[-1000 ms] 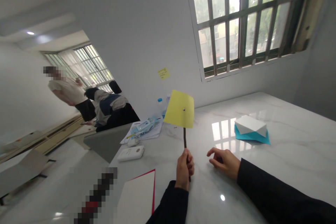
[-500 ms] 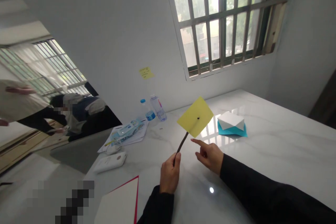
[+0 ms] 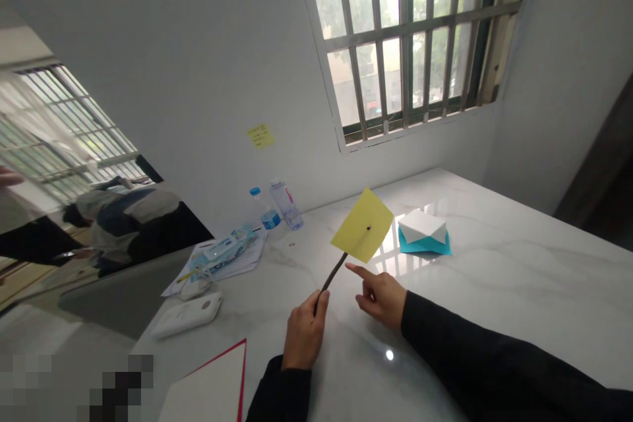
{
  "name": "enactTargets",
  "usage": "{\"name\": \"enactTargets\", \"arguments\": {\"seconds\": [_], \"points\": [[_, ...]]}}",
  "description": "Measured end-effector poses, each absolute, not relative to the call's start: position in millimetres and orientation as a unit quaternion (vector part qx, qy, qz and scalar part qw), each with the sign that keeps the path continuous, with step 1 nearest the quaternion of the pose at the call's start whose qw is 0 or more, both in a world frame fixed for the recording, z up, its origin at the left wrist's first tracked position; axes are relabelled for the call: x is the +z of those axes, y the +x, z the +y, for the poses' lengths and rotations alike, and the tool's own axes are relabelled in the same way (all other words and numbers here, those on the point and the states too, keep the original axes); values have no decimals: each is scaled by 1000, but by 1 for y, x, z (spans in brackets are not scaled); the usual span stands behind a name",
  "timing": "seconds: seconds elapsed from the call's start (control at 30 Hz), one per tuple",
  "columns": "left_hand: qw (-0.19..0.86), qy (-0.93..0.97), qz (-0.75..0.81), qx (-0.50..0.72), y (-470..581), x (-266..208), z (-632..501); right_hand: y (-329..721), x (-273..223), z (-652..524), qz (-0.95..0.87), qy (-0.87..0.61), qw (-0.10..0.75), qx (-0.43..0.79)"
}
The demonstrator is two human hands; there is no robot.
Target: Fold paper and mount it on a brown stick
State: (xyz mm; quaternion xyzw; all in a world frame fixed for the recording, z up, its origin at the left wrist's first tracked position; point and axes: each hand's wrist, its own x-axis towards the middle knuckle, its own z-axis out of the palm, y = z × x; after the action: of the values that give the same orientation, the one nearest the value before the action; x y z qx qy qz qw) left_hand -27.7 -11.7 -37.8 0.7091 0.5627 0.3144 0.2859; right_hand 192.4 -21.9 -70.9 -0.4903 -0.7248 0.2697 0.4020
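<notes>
My left hand (image 3: 304,333) is closed round the lower end of a thin dark stick (image 3: 335,271), held at a slant above the table. At its top sits a square of yellow paper (image 3: 359,216), and a small dark spot shows near the paper's middle. Most of the stick's upper part is hidden behind the paper. My right hand (image 3: 383,297) holds nothing. Its index finger reaches toward the stick, just below the paper, while the other fingers are curled; whether the fingertip touches the stick I cannot tell.
White folded paper lies over a blue sheet (image 3: 425,247) on the marbled table (image 3: 519,277). Two bottles (image 3: 270,216) stand by the wall. At left are papers with a tissue pack (image 3: 230,244), a white device (image 3: 188,314) and a red-edged card (image 3: 210,386). People (image 3: 133,217) are beyond.
The view has swung slightly, so most things sit farther left. My left hand keeps its hold on the stick, and my right index finger stays extended close by.
</notes>
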Motion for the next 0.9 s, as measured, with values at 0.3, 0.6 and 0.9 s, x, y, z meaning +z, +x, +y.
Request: {"name": "enactTargets", "arguments": {"seconds": [0.3,0.6,0.9], "points": [[365,625,558,407,-37,-36,-5,222,-71,2,-539,-592,531,278],[585,460,445,498,-22,-44,-7,198,-77,-17,-666,-513,427,332],[624,456,336,539,4,-61,-38,167,-68,-44,-779,-450,281,334]]}}
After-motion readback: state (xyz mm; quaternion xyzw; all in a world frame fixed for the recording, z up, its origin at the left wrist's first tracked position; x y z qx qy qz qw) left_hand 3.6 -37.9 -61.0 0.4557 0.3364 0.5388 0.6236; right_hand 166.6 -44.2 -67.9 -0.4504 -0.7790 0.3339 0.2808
